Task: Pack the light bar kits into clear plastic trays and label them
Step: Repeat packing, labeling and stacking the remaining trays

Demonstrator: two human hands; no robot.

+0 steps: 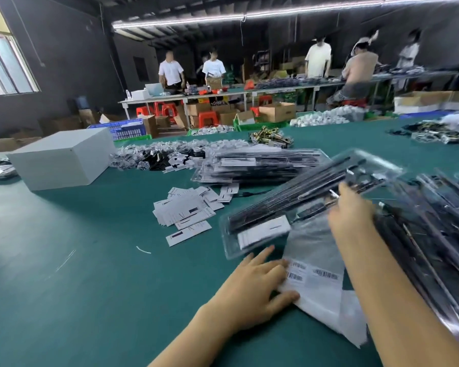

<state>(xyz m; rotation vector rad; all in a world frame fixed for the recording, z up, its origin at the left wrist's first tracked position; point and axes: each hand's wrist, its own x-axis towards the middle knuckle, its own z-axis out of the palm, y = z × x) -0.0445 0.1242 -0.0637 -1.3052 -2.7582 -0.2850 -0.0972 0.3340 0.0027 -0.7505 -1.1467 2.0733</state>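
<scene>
A clear plastic tray (297, 205) holding black light bars and a white card lies tilted on the green table, blurred. My right hand (351, 207) grips its right part, fingers closed on the tray. My left hand (257, 282) presses flat on a white label sheet (313, 276) with barcode stickers, thumb on its lower edge. The sheet lies partly under the tray. A stack of filled trays (260, 165) sits farther back. More black light bars in clear packs (435, 234) pile at my right.
Loose white cards (188, 210) scatter left of the tray. A white box (61, 157) stands at the left. Bagged small parts (157, 154) and brass hardware (270, 136) lie beyond. Several people work at far tables.
</scene>
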